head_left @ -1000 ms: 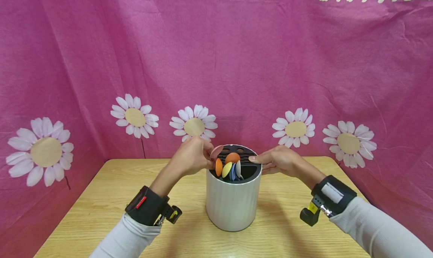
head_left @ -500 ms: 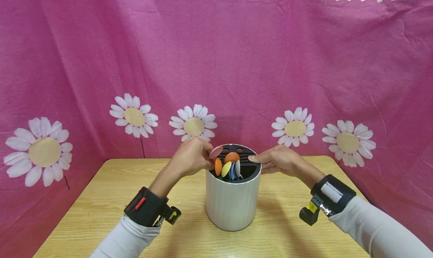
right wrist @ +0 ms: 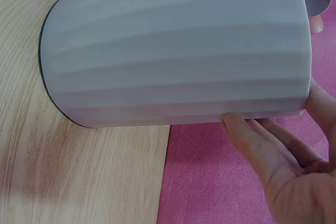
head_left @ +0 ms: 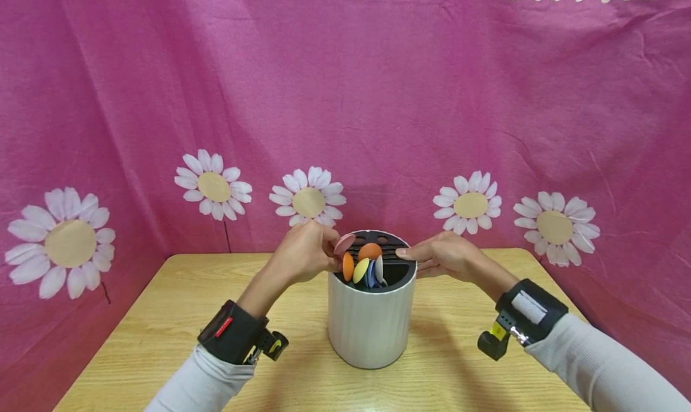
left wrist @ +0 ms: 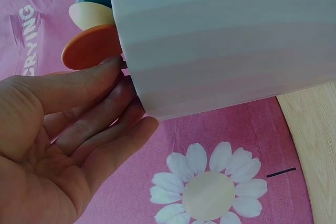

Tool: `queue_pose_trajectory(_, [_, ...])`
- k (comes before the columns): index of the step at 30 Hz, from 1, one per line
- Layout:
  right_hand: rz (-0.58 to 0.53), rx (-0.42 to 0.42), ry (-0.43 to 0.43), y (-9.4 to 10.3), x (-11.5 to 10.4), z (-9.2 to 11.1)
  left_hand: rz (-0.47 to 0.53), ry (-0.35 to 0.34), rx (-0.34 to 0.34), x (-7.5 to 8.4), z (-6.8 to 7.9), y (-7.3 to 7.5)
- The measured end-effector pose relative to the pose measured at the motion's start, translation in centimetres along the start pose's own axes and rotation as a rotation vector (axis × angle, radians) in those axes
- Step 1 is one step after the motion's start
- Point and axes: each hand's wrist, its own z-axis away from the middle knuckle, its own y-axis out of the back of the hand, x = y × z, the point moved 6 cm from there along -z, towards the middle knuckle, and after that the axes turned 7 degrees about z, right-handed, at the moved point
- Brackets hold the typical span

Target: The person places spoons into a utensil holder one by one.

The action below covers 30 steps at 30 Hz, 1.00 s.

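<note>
A white ribbed utensil holder (head_left: 369, 328) stands upright on the wooden table. Its black slotted insert (head_left: 402, 280) fills the top. Several round-headed spoons stick out, among them an orange spoon (head_left: 348, 267), a yellow spoon (head_left: 361, 270) and a brown-orange spoon (head_left: 369, 252). At the rim's left side, my left hand (head_left: 305, 253) pinches a pink spoon (head_left: 344, 244), whose handle is mostly hidden. My right hand (head_left: 445, 256) grips the holder's right rim, thumb on top and fingers along the outer wall. In the right wrist view, the fingers (right wrist: 247, 135) touch that wall.
The wooden table (head_left: 178, 316) extends to both sides and in front of the holder. A pink cloth (head_left: 345, 100) printed with white daisies hangs close behind and around the table. Each wrist wears a black strap with a small camera.
Hardly anything differs. Both hands stay at the rim, and the holder and spoons keep their places; the whole view has shifted very slightly.
</note>
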Motion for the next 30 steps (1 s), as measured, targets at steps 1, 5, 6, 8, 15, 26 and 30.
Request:
queue_pose_trajectory(1, [-0.002, 0.001, 0.001, 0.01, -0.01, -0.02, 0.001, 0.0, 0.0, -0.01, 0.0, 0.0])
queue_pose_trajectory(5, [0.004, -0.003, 0.003, 0.03, -0.02, -0.04, 0.007, 0.016, -0.004, -0.07, -0.01, -0.05])
queue_pose_trajectory(6, [0.004, 0.002, -0.004, 0.06, 0.01, -0.02, 0.012, 0.023, -0.007, -0.09, -0.01, -0.08])
queue_pose_trajectory(8, [0.014, 0.002, -0.006, 0.09, -0.03, 0.04, 0.02, 0.036, -0.012, -0.15, -0.02, -0.13])
queue_pose_trajectory(15, [0.032, 0.002, -0.005, 0.01, -0.1, 0.07, 0.038, 0.055, -0.042, -0.27, 0.07, -0.2])
queue_pose_trajectory(26, [0.029, 0.001, 0.0, 0.03, -0.01, -0.04, 0.129, 0.114, -0.078, -0.85, 0.26, 0.01])
queue_pose_trajectory(30, [0.024, -0.002, 0.001, 0.03, -0.01, -0.02, 0.144, 0.11, -0.074, -0.97, 0.25, -0.02])
